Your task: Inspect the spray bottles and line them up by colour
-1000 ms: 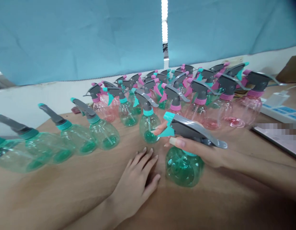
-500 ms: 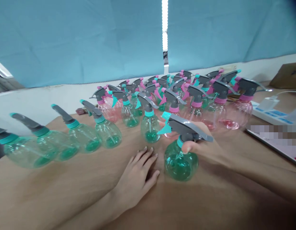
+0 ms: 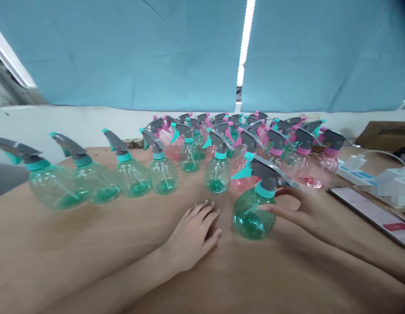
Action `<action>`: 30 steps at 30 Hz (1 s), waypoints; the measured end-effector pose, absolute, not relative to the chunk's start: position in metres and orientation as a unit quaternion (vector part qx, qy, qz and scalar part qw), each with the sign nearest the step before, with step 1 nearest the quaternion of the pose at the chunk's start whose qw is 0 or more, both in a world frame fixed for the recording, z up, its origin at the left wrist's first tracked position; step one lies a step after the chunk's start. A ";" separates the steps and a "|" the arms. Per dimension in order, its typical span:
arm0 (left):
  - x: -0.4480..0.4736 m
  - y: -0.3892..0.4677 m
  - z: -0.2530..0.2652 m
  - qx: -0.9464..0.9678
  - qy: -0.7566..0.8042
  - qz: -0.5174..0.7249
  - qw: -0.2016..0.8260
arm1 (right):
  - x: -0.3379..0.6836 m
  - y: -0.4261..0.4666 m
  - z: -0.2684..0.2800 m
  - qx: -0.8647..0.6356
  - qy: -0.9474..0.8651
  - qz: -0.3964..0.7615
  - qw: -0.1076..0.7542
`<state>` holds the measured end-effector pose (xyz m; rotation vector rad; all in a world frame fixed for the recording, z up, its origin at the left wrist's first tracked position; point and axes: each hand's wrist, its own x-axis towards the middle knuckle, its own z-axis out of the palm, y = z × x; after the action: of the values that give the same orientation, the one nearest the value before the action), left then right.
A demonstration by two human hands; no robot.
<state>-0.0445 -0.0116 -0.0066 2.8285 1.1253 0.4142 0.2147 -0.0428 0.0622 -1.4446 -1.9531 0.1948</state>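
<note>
Right hand (image 3: 309, 211): lowered since the earlier frame from the teal collar (image 3: 266, 190) to the shoulder of the near green bottle (image 3: 250, 220); thumb laid along the plastic, other fingers largely hidden behind, so cannot tell whether clamped firmly or just steadying. Kept clear of the teal trigger (image 3: 241, 172), perhaps to avoid squeezing it.
Near green bottle: apparently standing on the tabletop (image 3: 117, 248), between both hands, spray head toward the left, grey lever (image 3: 271, 168) reaching right; likely turned this way to leave its rounded side within easy hold.
Left hand (image 3: 192, 240): palm down on the tabletop, fingers slightly apart, holding nothing; probably just resting or bracing.
Left row: four green bottles (image 3: 163, 174) lined up side by side, apart from the far group, presumably to stay distinct from it.
Far group: pink bottles (image 3: 328, 165) and more green ones (image 3: 217, 172) packed closely, perhaps to save room.
Right edge: phone (image 3: 369, 213) lying flat near a white power strip (image 3: 358, 175), probably set aside to leave working space.
</note>
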 end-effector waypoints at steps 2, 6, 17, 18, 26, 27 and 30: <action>-0.051 -0.013 -0.007 0.920 0.362 0.147 0.030 | 0.206 -0.040 0.062 -0.563 -0.749 0.090 0.337; -0.068 -0.022 -0.005 0.924 0.344 0.167 0.014 | 0.187 -0.029 0.058 -0.545 -0.759 0.123 0.334; -0.103 -0.047 0.000 0.928 0.293 0.229 -0.005 | 0.114 0.024 0.052 -0.489 -0.797 0.107 0.339; -0.104 -0.047 0.000 0.928 0.293 0.232 0.004 | 0.110 0.029 0.053 -0.491 -0.797 0.102 0.337; -0.103 -0.048 0.003 0.913 0.310 0.256 0.066 | 0.096 0.055 0.054 -0.519 -0.790 0.070 0.320; -0.103 -0.048 0.003 0.911 0.314 0.255 0.076 | 0.095 0.057 0.054 -0.522 -0.788 0.065 0.319; -0.104 -0.048 0.002 0.906 0.323 0.257 0.100 | 0.091 0.059 0.057 -0.528 -0.787 0.051 0.314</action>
<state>-0.1043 -0.0477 0.0025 2.6777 0.9538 0.7594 0.0913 0.0590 0.0567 -1.3912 -2.0750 0.1353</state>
